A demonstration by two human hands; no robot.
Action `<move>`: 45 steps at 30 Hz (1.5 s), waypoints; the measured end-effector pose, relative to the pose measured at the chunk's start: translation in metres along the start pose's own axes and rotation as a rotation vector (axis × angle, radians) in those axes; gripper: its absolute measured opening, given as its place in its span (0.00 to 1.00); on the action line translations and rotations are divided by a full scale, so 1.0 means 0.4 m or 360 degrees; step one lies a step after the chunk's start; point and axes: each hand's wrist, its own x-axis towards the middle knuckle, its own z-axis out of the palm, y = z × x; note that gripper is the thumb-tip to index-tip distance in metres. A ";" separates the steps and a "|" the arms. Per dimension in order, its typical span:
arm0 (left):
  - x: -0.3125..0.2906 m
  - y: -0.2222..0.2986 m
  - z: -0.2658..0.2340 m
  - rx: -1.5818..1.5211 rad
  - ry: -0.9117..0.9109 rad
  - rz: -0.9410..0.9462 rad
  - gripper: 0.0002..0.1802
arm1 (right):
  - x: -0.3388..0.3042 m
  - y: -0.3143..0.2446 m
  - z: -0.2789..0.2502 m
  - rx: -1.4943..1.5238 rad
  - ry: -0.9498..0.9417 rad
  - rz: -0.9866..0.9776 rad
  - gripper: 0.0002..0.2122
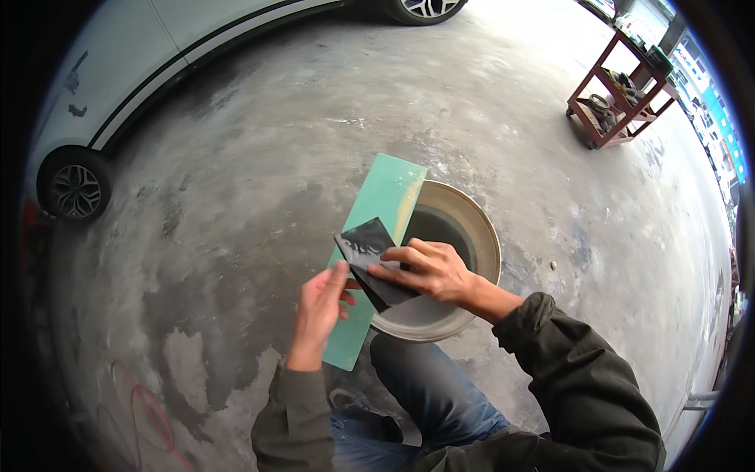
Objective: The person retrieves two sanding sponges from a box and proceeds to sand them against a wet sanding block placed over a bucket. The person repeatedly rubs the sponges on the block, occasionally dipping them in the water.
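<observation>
A folded sheet of black sandpaper (366, 244), shiny as if wet, lies at a slant over a long green board (383, 185). My right hand (432, 270) grips the sandpaper from the right, its fingers stretched over the sheet's face and the thumb hidden. At the sheet's left edge is my left hand (318, 305), slightly blurred, with the thumb and index finger closed on that edge and the other fingers curled. The board rests across the left side of a round basin (489, 228) holding greyish water. A pale yellowish patch runs along the board's right edge.
A light-coloured car (149, 47) with scuffed paint stands at the upper left. A dark red tool trolley (605, 140) loaded with supplies is at the upper right. Thin red tubing (149, 409) lies on the stained concrete floor (259, 189) at the lower left. My bent knee (425, 385) is just below the basin.
</observation>
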 end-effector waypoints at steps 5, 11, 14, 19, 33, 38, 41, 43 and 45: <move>0.028 -0.035 0.034 -0.0561 -0.0006 0.0032 0.09 | -0.029 -0.032 0.031 0.0507 0.0255 0.0980 0.30; 0.017 -0.027 0.096 -0.1024 0.0014 -0.0029 0.06 | -0.022 -0.101 0.064 0.2297 -0.0023 0.1634 0.32; 0.008 -0.062 0.120 -0.0988 0.0039 -0.0032 0.08 | 0.026 -0.132 0.091 0.2241 -0.0210 0.2167 0.22; 0.016 -0.099 0.105 -0.0855 -0.0182 -0.0001 0.11 | 0.061 -0.172 0.088 0.2073 0.0192 0.2455 0.20; 0.004 -0.070 -0.040 0.1516 0.0430 0.0598 0.43 | -0.142 0.173 -0.064 0.1236 0.0929 0.2036 0.15; 0.048 -0.062 -0.006 0.1538 0.0495 0.0532 0.42 | -0.083 0.160 -0.064 0.0029 0.0067 0.0955 0.32; 0.072 -0.061 0.029 0.1653 0.0542 0.0600 0.42 | -0.069 0.142 0.032 -0.0060 -0.0311 0.0672 0.31; 0.071 -0.059 0.036 0.1700 0.0553 0.0579 0.42 | -0.071 0.082 0.106 -0.0160 -0.0559 0.0551 0.33; 0.062 -0.055 0.030 0.1740 0.0559 0.0522 0.42 | -0.064 0.080 0.096 -0.0094 -0.0615 0.0591 0.38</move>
